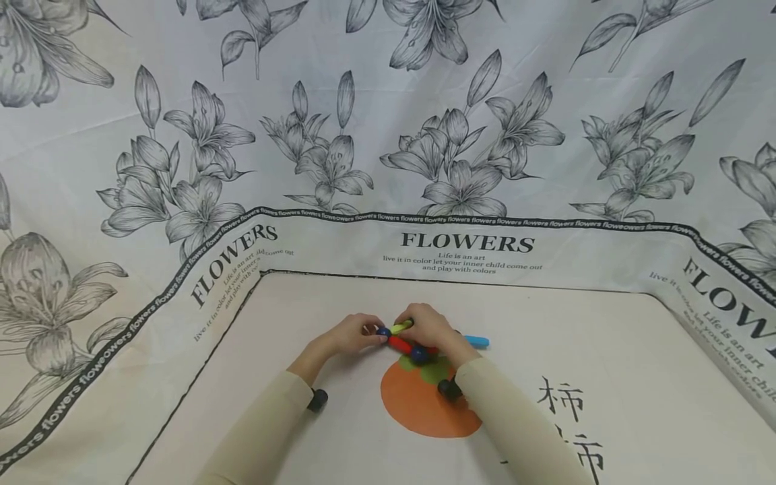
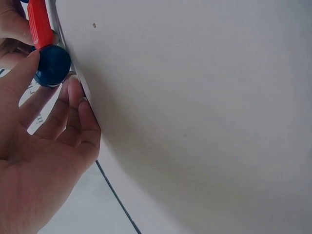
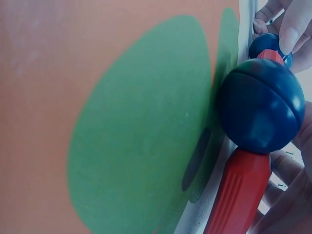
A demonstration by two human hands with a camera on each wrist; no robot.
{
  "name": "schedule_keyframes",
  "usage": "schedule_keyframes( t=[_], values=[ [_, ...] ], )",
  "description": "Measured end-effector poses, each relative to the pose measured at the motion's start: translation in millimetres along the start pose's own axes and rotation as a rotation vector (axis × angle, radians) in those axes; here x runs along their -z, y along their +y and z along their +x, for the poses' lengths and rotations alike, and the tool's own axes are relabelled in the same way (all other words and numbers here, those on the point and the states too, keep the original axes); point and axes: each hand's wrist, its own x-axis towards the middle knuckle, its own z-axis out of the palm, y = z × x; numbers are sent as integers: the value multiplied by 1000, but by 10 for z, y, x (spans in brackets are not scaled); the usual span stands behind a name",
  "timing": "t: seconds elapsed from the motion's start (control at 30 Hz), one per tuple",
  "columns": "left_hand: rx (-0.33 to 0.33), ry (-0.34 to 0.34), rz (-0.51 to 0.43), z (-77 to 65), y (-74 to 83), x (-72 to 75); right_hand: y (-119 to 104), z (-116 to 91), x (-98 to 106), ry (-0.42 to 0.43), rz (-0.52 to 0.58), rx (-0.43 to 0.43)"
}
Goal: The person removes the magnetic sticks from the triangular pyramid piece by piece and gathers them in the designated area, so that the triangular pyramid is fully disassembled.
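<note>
A blue ball [image 2: 52,66] sits pinched between the thumb and fingers of my left hand [image 1: 354,333]. From that ball a red ribbed rod [image 1: 399,345] runs to a second blue ball [image 3: 261,106], which has another red rod [image 3: 239,192] on its other side. My right hand [image 1: 426,327] pinches a yellow-green rod [image 1: 400,328] at its right end, while its left end meets the ball in my left fingers. Past the right wrist, a light blue rod [image 1: 476,341] shows, partly hidden by the hand.
Beneath the hands, the pale tablecloth [image 1: 339,431] bears a printed orange persimmon [image 1: 424,411] with green leaves and black characters [image 1: 564,397]. A flower-printed cloth [image 1: 339,141] rises behind and at both sides. Dark wrist cameras [image 1: 317,400] jut inward from the sleeves.
</note>
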Motion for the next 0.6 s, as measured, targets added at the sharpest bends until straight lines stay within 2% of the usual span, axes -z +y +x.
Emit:
schedule_keyframes(
  t=[0.3,0.43,0.6],
  values=[
    [10,-17,-45,-46,32,-3,-8,12,-15,33,55,-107],
    [23,-18,-58,-46,28,-9,-1,7,-20,30,56,-102],
    [25,-28,-55,-42,11,-6,-16,-43,-6,38,-23,-70]
  ],
)
